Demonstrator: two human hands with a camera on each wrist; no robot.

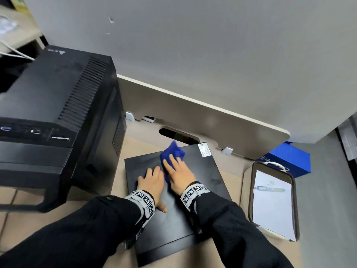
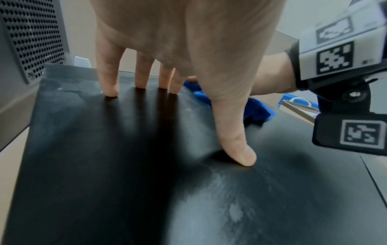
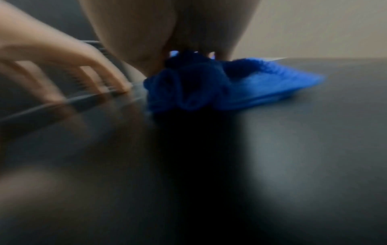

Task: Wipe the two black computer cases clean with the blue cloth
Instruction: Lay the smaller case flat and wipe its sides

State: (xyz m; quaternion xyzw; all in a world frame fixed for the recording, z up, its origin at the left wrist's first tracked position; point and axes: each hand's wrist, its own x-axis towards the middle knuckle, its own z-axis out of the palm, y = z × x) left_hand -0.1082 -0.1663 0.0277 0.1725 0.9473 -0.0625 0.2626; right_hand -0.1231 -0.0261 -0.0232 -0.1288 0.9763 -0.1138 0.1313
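Observation:
A flat black computer case (image 1: 193,200) lies on the desk, with a white label (image 1: 204,149) at its far right corner. My left hand (image 1: 152,181) rests on its top, fingers spread and straight, fingertips (image 2: 111,91) and thumb touching the lid (image 2: 94,165). Beside it my right hand (image 1: 179,176) presses the blue cloth (image 1: 172,151) down with straight fingers. The cloth (image 3: 209,86) bunches under my palm (image 3: 167,24) and fans out to the right. Dusty smears show on the lid. A tall black tower case (image 1: 58,113) stands at the left, close to the flat one.
A grey partition (image 1: 212,45) rises behind the desk, with a cable slot (image 1: 177,135) just beyond the flat case. To the right lies a dark tray (image 1: 295,200) holding a sheet of paper and a pen. A blue box (image 1: 289,159) stands behind the tray.

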